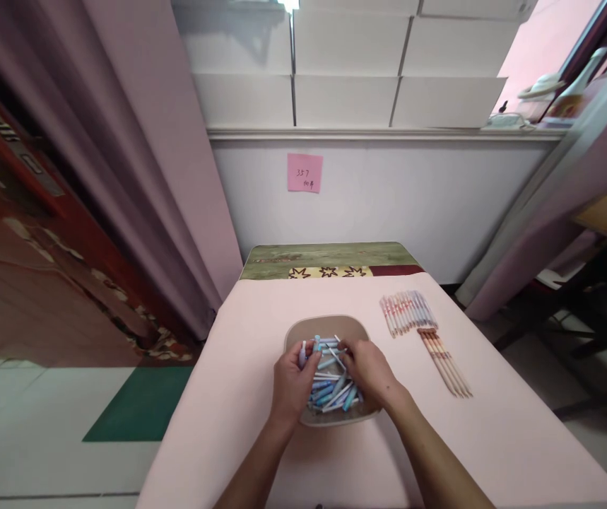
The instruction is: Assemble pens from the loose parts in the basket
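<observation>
A beige bowl (329,323) on the pink-covered table holds many blue, lilac and white pens (335,396). Over the bowl's left side, my left hand (293,375) is closed on pens, a lilac one and a light blue one showing between its fingers. My right hand (369,367) reaches over the right side, its fingers closed on a thin white pen (335,355) among the others. The palm side of my right hand is hidden.
Right of the bowl lie a row of pens with reddish and bluish parts (408,312) and a smaller group of brown-topped pens (445,362). The pink table cover (244,353) ends near a patterned strip. A pink note (304,173) is on the wall behind.
</observation>
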A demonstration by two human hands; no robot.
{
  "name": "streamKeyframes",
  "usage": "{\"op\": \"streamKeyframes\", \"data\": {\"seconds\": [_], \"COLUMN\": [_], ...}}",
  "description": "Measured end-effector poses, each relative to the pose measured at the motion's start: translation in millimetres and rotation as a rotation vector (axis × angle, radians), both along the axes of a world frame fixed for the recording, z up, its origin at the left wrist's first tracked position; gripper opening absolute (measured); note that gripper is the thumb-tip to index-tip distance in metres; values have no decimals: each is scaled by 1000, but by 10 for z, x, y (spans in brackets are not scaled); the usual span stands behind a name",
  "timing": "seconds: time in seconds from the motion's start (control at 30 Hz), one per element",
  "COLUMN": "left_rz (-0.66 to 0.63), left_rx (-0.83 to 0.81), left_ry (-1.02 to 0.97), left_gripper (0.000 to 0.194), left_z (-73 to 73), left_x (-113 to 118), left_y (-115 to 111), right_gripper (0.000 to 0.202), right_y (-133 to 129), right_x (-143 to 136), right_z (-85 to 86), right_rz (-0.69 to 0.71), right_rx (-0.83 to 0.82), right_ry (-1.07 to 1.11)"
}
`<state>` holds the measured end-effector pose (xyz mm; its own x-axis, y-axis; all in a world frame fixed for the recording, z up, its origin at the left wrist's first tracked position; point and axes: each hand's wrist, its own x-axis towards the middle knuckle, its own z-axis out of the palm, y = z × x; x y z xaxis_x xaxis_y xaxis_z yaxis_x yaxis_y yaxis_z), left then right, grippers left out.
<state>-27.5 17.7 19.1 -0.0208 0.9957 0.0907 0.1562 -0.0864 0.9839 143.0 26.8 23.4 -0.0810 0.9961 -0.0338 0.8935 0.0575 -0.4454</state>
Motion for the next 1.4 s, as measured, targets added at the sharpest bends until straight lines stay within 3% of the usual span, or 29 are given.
{"op": "streamKeyframes", "data": {"seconds": [0.07, 0.17, 0.27, 0.4, 0.67, 0.83, 0.93, 1.03, 1.13, 1.23, 1.4], "left_rz": [-31, -76, -88, -43, -54, -94, -104, -102, -111, -135, -34], "left_rx": [-23, -51, -40, 16, 64, 59, -27, -132, -173, -170, -56], "left_ry": [-73, -179, -196, -108, -2, -76, -196, -311, -363, -362, -318], "left_gripper": [22, 25, 24, 21, 20, 20, 23, 30, 34, 34, 30], "left_z": [30, 94, 145, 184, 218, 214, 255, 304, 332, 329, 275], "left_x": [36, 90, 128, 146, 184, 236, 265, 259, 209, 137, 23], "left_y": [-16, -28, -76, -166, -283, -320, -327, -325, -320, -306, -202], "right_gripper": [22, 22, 26, 25, 17, 19, 26, 32, 33, 32, 28], "right_y": [-15, -25, -77, -198, -373, -458, -493, -502, -493, -484, -448], "right_x": [15, -36, -114, -141, -71, -68, -48, 4, 63, 103, 156], "right_z": [-2, 55, 174, 289, 312, 381, 396, 364, 297, 211, 0], "right_rz": [-61, -136, -151, -131, -90, -11, -45, -165, -235, -273, -336], "right_rx": [70, 152, 201, 253, 430, 558, 543, 490, 464, 461, 475], "right_ry": [335, 1027, 1314, 1185, 857, 667, 748, 875, 870, 766, 427]}}
